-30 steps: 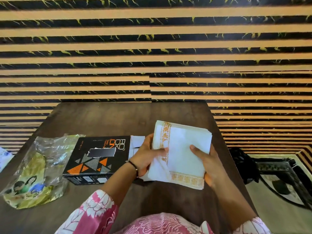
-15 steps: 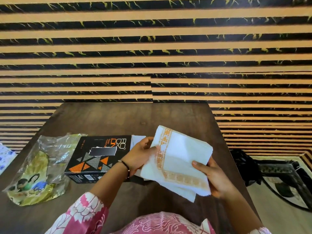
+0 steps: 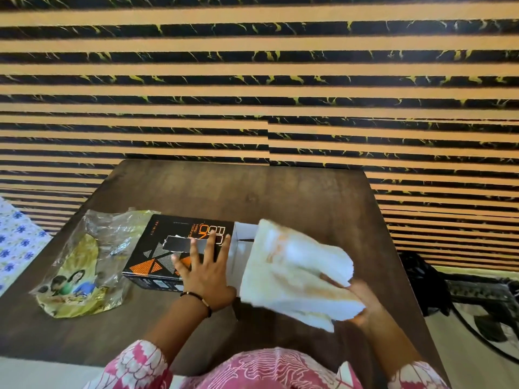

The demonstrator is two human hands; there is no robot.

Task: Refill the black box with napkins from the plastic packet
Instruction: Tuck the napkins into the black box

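Observation:
The black box (image 3: 168, 242) with orange triangles lies flat on the dark wooden table (image 3: 252, 197), its right end flap (image 3: 238, 248) open and white inside. My left hand (image 3: 202, 270) rests flat on the box top near that open end, fingers spread. My right hand (image 3: 362, 299) grips a thick stack of white napkins (image 3: 295, 273) with orange borders, blurred by motion, tilted toward the open end of the box. The crumpled plastic packet (image 3: 84, 265), yellow-green with a printed picture, lies left of the box.
A striped black and orange wall stands right behind the table. A blue-flowered cloth (image 3: 14, 242) shows at the far left. Black cables and a dark object (image 3: 421, 284) lie on the floor at the right, past the table edge.
My left hand let go of the napkins and moved onto the box top. My right hand alone now carries the stack, swung toward the open box end.

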